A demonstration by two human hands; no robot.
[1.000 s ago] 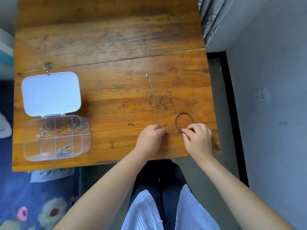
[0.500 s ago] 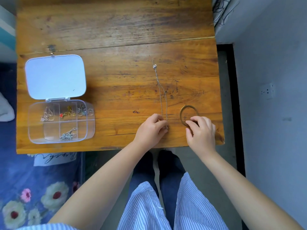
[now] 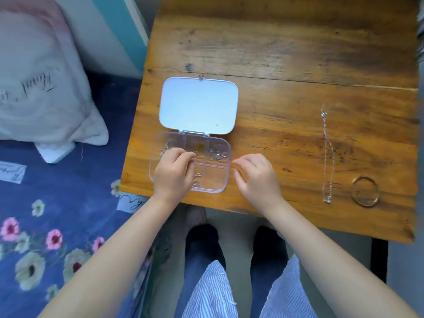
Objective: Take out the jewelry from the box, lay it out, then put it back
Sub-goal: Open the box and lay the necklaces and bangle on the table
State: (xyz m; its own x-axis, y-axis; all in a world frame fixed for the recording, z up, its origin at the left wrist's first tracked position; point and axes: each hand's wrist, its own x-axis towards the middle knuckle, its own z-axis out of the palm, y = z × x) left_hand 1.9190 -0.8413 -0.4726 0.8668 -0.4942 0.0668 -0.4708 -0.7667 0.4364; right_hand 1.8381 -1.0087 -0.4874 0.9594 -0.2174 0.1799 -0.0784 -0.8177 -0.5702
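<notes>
On the wooden table the clear plastic box sits near the left edge with its white lid swung flat open on the far side. Well to the right, already laid out, lie a thin silver necklace stretched near-to-far and, just beside its near end, a gold bangle.

The left hand is over the box, its fingers drawn together in a pinch at the divider between the far-left and far-middle compartments; whether they have actually caught a piece I cannot tell, since the hand hides what is under it. The right hand rests on the table just right of the box, fingers loosely curled and slightly apart, holding nothing.

Several small pieces are left inside (blurred, so their kind is a guess): a silvery tangle in the far-left compartment, something yellow-gold in the far-middle one, a silver piece in the far-right one, and a small curl in the near-left one. The near-right compartment looks empty.

By my reading, the taking-out is under way but well short of done: two pieces are out, roughly four remain, and the whole putting-back half has not begun.
</notes>
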